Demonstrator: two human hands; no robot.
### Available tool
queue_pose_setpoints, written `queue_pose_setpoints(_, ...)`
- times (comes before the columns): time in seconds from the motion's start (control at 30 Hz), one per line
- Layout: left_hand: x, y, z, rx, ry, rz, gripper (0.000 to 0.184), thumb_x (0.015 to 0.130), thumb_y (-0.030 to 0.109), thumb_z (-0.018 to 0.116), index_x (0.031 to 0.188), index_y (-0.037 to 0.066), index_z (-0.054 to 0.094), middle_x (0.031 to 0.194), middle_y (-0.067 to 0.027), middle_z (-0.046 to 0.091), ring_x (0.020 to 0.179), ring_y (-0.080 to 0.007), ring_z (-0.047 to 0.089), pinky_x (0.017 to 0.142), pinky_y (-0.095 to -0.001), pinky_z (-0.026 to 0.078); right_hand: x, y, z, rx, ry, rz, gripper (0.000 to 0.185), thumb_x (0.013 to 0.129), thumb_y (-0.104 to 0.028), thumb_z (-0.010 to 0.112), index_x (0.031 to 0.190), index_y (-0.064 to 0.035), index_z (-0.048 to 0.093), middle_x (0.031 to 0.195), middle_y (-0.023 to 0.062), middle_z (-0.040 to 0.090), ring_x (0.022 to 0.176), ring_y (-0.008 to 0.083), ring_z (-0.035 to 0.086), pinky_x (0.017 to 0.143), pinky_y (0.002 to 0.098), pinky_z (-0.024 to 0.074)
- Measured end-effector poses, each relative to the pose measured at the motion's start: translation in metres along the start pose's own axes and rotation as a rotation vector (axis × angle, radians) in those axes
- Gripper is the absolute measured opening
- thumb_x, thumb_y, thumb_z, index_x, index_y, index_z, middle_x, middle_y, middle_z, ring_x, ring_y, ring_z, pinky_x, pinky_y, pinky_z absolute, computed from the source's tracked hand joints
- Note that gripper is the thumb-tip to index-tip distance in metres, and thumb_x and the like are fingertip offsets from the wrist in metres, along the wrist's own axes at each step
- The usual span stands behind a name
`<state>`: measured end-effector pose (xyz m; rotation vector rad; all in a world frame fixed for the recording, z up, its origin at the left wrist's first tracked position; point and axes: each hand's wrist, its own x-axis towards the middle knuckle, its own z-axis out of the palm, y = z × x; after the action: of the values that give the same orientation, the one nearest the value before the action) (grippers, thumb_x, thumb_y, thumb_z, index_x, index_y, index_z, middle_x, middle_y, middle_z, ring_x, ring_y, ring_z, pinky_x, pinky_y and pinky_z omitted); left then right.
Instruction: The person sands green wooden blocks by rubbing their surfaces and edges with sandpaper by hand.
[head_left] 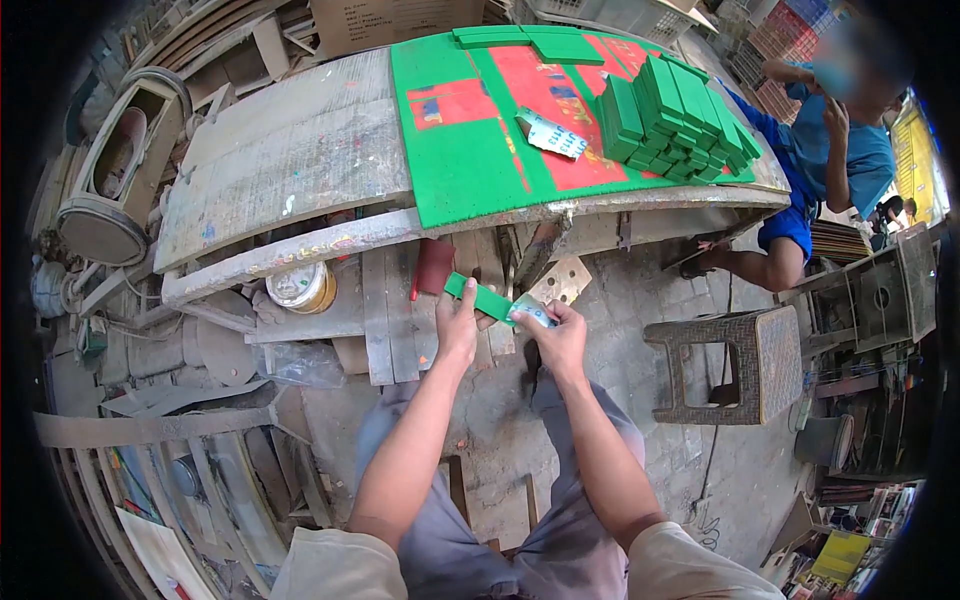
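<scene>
My left hand [458, 325] is closed around a flat green block [486, 301], held over my lap in front of the table edge. At the block's right end, my right hand [562, 338] pinches a small piece of sandpaper [532, 311], its pale backing printed in blue. The sandpaper is against or very close to the block; exact contact is hidden by the fingers. Another torn sandpaper piece [552, 136] lies on the green and red painted board [462, 165]. Toward the board's right side stands a stack of similar green blocks [675, 120].
More green pieces [530, 42] lie along the board's far edge. The worn table [290, 150] crosses in front of me. A tub [301, 288] sits beneath it, and a woven-pattern stool [728, 365] stands right. Another person [850, 150] sits at the far right.
</scene>
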<state>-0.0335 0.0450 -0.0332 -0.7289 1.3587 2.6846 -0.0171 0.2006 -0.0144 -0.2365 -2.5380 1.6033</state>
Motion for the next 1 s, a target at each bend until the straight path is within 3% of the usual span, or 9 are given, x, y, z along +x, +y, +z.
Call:
queue_pose_setpoints(0.23,-0.009,-0.014,0.002,0.298,-0.206,-0.076,0.043,0.097,0.042,0.044,0.119,0.006,0.052,0.085,-0.0048,0.059,0.065,-0.0124,0.057,0.054,-0.0276,0.049,0.006,-0.005,-0.011,0.27,-0.037,0.142,0.039,0.065,-0.028,0.084,0.065,-0.0005,0.057,0.057,-0.0019,0.05,0.056,0.0062,0.042,0.05,0.0257,0.0372)
queue_pose_setpoints(0.3,-0.009,-0.016,0.001,0.306,-0.24,-0.147,0.046,0.098,0.045,0.04,0.122,0.007,0.049,0.084,-0.0044,0.058,0.063,-0.0123,0.056,0.052,-0.0272,0.049,0.004,-0.004,-0.011,-0.062,-0.159,0.051,0.038,0.065,-0.029,0.085,0.066,-0.0005,0.059,0.056,-0.0016,0.052,0.056,0.0065,0.044,0.05,0.0262,0.0383)
queue_pose_setpoints(0.43,-0.005,-0.026,-0.004,0.441,-0.451,-0.183,0.056,0.097,0.053,0.029,0.122,0.006,0.048,0.09,-0.0052,0.061,0.067,-0.0164,0.06,0.058,-0.0307,0.051,0.006,-0.007,-0.011,-0.025,0.021,0.098,0.037,0.066,-0.029,0.083,0.066,0.0003,0.061,0.058,0.0005,0.056,0.055,0.0069,0.047,0.05,0.0269,0.0397)
queue_pose_setpoints(0.5,-0.008,-0.039,0.0,0.877,-0.435,0.496,0.048,0.098,0.044,0.038,0.122,0.004,0.046,0.093,-0.0119,0.064,0.076,-0.0293,0.064,0.066,-0.0392,0.051,0.012,-0.011,-0.019,0.075,0.106,0.196,0.036,0.068,-0.029,0.083,0.066,0.0005,0.061,0.058,0.0007,0.056,0.056,0.0067,0.047,0.05,0.0268,0.0396)
queue_pose_setpoints(0.6,-0.021,-0.021,0.005,1.026,-0.538,0.281,0.038,0.095,0.032,0.051,0.114,0.0,0.046,0.096,-0.0184,0.062,0.083,-0.0339,0.062,0.074,-0.0388,0.047,0.014,-0.011,-0.023,0.266,0.169,0.36,0.033,0.071,-0.027,0.08,0.066,-0.0001,0.062,0.06,0.0011,0.057,0.057,0.0064,0.048,0.05,0.026,0.0395)
queue_pose_setpoints(0.73,-0.023,-0.018,0.007,1.039,-0.512,0.329,0.033,0.092,0.022,0.055,0.115,0.002,0.044,0.094,-0.0222,0.059,0.083,-0.0352,0.061,0.072,-0.0403,0.046,0.01,0.01,-0.01,0.181,-0.001,0.316,0.035,0.07,-0.03,0.081,0.069,-0.0001,0.063,0.062,0.0027,0.059,0.058,0.0075,0.05,0.052,0.0263,0.0401)
queue_pose_setpoints(0.87,-0.014,-0.015,0.004,0.807,-0.375,0.412,0.034,0.095,0.028,0.05,0.119,0.006,0.046,0.082,-0.0124,0.058,0.072,-0.0253,0.06,0.066,-0.0367,0.048,0.019,0.008,-0.024,0.021,0.13,0.348,0.037,0.07,-0.031,0.081,0.07,0.0006,0.061,0.057,0.0033,0.057,0.054,0.0084,0.048,0.051,0.0283,0.0408)
queue_pose_setpoints(0.93,-0.013,-0.011,0.005,0.661,-0.281,0.397,0.037,0.097,0.033,0.047,0.123,0.007,0.046,0.077,-0.0087,0.057,0.067,-0.0227,0.06,0.064,-0.0372,0.049,0.018,-0.016,-0.037,0.252,0.158,0.496,0.037,0.071,-0.031,0.08,0.07,0.0009,0.062,0.058,0.0037,0.058,0.054,0.0084,0.05,0.051,0.0287,0.0417)
queue_pose_setpoints(1.0,-0.02,-0.002,0.007,0.108,-0.254,0.003,0.044,0.098,0.043,0.04,0.129,0.012,0.045,0.083,-0.0037,0.053,0.07,-0.0147,0.057,0.06,-0.0312,0.05,0.017,-0.011,-0.033,0.206,0.154,0.488,0.035,0.073,-0.031,0.08,0.07,0.0001,0.063,0.06,0.003,0.058,0.055,0.008,0.051,0.051,0.0278,0.0409)
